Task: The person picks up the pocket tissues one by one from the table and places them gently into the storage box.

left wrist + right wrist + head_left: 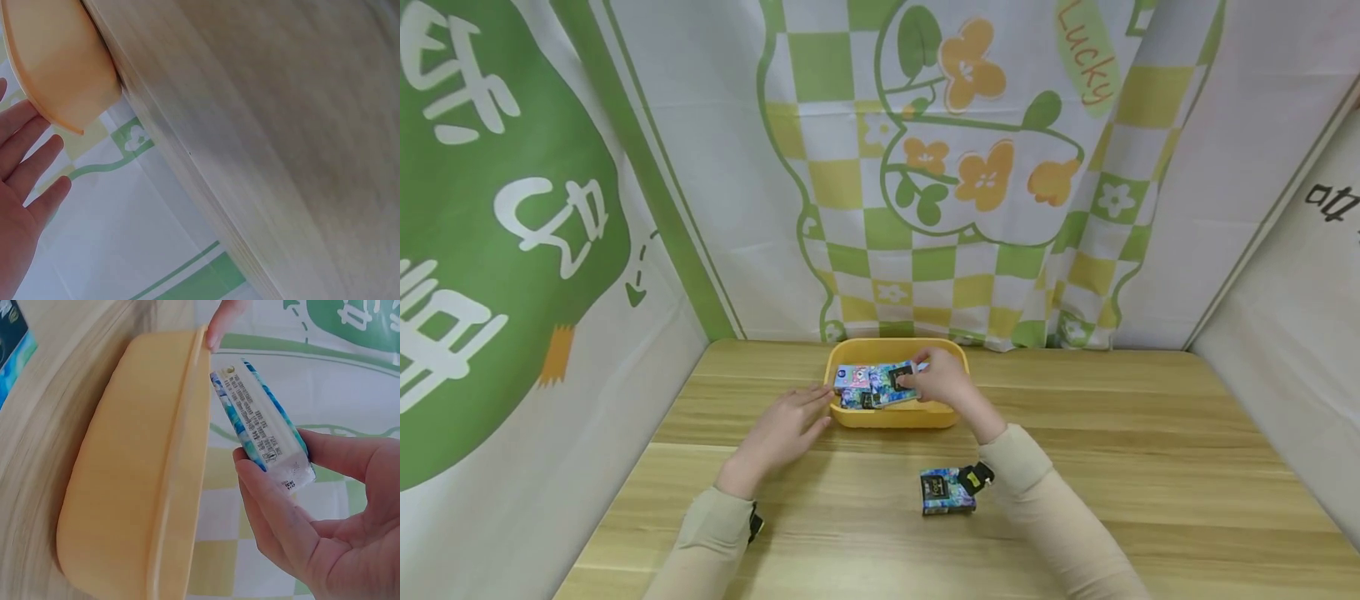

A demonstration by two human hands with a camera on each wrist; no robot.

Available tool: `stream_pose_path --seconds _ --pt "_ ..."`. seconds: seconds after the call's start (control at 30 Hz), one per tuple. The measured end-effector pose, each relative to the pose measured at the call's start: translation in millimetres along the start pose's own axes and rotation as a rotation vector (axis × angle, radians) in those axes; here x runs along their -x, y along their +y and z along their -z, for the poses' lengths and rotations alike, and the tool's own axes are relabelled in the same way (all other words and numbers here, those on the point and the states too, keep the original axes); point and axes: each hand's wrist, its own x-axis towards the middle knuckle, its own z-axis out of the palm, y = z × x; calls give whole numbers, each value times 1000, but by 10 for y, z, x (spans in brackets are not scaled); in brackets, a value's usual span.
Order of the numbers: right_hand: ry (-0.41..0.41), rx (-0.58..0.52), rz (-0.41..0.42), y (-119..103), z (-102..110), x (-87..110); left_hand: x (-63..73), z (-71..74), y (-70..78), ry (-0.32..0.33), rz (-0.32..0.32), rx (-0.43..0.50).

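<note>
A yellow plastic basket [895,422] stands toward the back of the wooden table. My right hand [943,379] pinches a blue-patterned pocket tissue pack [886,387] between thumb and fingers, over the basket. In the right wrist view the held pack shows its printed white side, tilted above the rim. Inside the basket lie a pink-and-blue pack [852,377] and another blue-patterned pack [855,400]. My left hand [784,427] has its fingers extended, fingertips at the basket's left rim; the left wrist view shows them spread against its outside.
Another blue-patterned tissue pack [946,502] lies on the table in front of the basket, partly covered by the right wrist's black camera [976,478]. A patterned curtain [940,283] hangs behind the table's back edge, with printed cloth walls on both sides.
</note>
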Motion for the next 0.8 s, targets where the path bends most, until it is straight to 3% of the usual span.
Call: stream_pose_path --seconds 0.43,0.8 --pt "33 51 -58 108 41 -135 -3 10 4 11 -3 -3" --pt "68 165 -60 195 12 -207 1 16 17 0 8 9"
